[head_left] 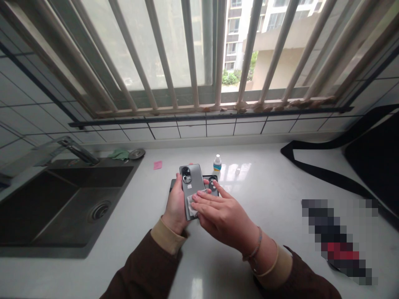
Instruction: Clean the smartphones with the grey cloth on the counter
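**Phone back being wiped with a small white pad**

The step in hand is judged to be the cleaning of a grey smartphone (190, 187), which is held back-up above the white table (268, 195), its round camera module turned to the far end. The left hand (176, 206) is wrapped around the phone's left edge and near end; its fingers are closed on the phone, with fingertips just visible past the right edge. The right hand (222, 216) is laid flat across the lower half of the back, its fingers extended and pressed on a small white wipe (192, 202), which is pinned between them and the phone rather than gripped. The wipe lies under the fingertips, at the left side of the back.

A dark phone case (213, 182) lies on the table just beyond and partly beneath the phone, its camera cut-out visible. A small bottle with a white cap (217, 162) stands farther off, and a pink slip (157, 165) lies to the far left of it. A dark sink (67, 203) is set into the table on the left.

The next move is judged to call for steady, even pressure from the flat fingers while the phone is kept firmly clamped, so that the wipe is not dragged off the edge.
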A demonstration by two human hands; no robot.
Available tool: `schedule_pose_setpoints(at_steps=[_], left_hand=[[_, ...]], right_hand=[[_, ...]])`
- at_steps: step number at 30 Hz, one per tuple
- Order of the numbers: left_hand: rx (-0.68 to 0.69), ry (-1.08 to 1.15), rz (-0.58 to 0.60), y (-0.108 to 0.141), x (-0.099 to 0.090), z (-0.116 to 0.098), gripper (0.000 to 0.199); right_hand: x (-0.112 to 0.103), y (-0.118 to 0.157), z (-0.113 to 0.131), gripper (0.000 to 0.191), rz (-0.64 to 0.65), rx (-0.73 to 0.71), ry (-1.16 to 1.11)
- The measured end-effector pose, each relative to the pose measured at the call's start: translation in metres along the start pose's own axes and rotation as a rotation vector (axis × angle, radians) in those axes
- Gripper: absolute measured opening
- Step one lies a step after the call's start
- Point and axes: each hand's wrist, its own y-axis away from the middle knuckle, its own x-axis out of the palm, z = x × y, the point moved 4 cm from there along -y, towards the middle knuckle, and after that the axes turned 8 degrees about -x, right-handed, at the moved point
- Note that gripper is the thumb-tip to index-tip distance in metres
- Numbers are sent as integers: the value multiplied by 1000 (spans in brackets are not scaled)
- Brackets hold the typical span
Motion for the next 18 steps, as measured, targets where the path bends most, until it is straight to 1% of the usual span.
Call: schedule_pose_setpoints(at_steps=[3, 7, 10, 12, 14, 18], left_hand=[[0, -1, 26, 0, 4, 4, 65], [28, 30, 121, -1, 9, 10, 56], [-9, 30, 186, -3, 10, 17, 58], [-70, 12, 229, -3, 9, 23, 61], [-107, -14, 257, -3, 8, 27, 62], [-99, -53, 227, -3, 5, 29, 61]], right_hand=[[1, 2, -5, 33, 31, 70, 76], [6, 5, -12, 39, 95, 147, 173], [10, 8, -19, 48, 130, 207, 237], [10, 10, -23, 52, 107, 258, 261], [8, 11, -26, 54, 51, 302, 255], [0, 11, -27, 50, -80, 341, 174]])
